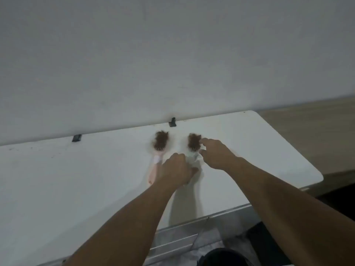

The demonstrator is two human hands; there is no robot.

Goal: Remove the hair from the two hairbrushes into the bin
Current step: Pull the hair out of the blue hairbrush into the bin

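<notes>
Two hairbrushes lie side by side on a white table point(76, 179), heads toward the wall. The pink brush point(156, 164) on the left carries a clump of brown hair point(161, 140) and nothing touches it. The white brush point(193, 156) on the right also has a brown hair clump point(194, 141). My left hand point(177, 169) is closed around the white brush's handle. My right hand point(215, 153) reaches over that brush's head, fingertips touching the right edge of its hair. A dark round bin point(224, 257) shows at the bottom edge, below the table.
Two black clips point(172, 122) point(76, 138) sit on the table's far edge against a plain grey wall. The table's right end is rounded, with wooden floor point(317, 135) beyond. A metal frame point(182, 239) runs under the near edge.
</notes>
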